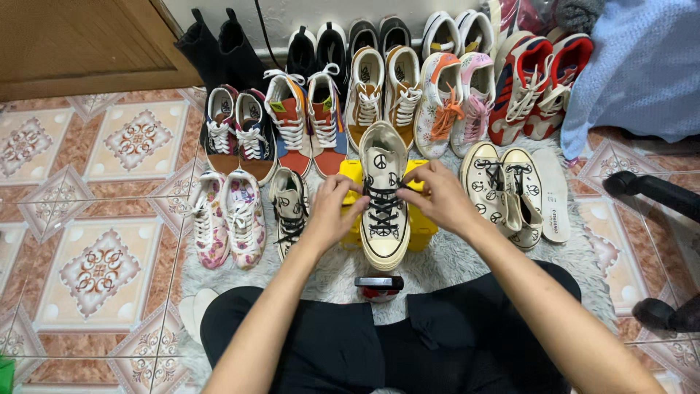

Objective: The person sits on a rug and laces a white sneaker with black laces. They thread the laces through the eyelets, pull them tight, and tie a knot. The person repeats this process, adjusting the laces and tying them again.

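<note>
My left hand and right hand each pinch the black lace of the cream peace-sign sneaker, which sits on a yellow box on the white shaggy rug. Its long axis runs straight away from me, toe far; both hands equally near. My fingertips hide the eyelets
</note>
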